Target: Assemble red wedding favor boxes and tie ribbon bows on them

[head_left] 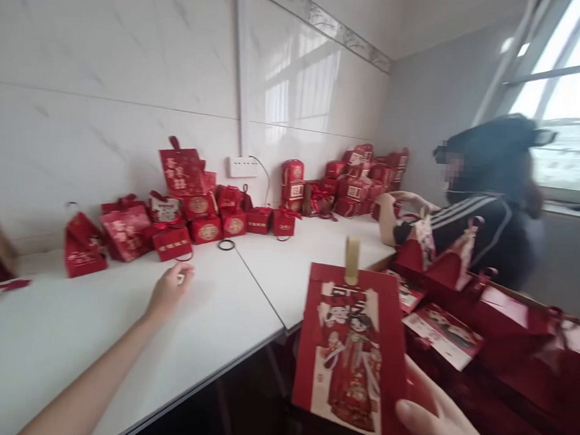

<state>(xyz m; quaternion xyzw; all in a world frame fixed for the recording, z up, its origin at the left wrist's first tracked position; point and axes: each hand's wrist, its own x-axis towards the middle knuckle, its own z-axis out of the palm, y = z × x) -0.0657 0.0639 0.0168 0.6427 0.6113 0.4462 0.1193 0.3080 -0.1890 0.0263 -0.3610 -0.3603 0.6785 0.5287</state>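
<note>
My right hand (430,413) grips a red gift box (305,351) by its lower right side. Its front carries a printed figure in a red robe, and a gold ribbon loop (352,261) stands up from the top. Over the white table my left hand (168,292) has its fingers loosely curled, a small gap showing between thumb and fingers and nothing visible in them. Just beyond it sits a small red box (172,242) with a cord loop. A dark ring (226,245) lies on the tabletop to the right of that box.
Several red boxes (206,229) line the wall, with a stack (356,182) in the far corner. At right, a large container (506,392) holds more red boxes and a printed card (443,334). Behind it a person (489,211) leans forward. A white socket strip (242,167) is on the wall.
</note>
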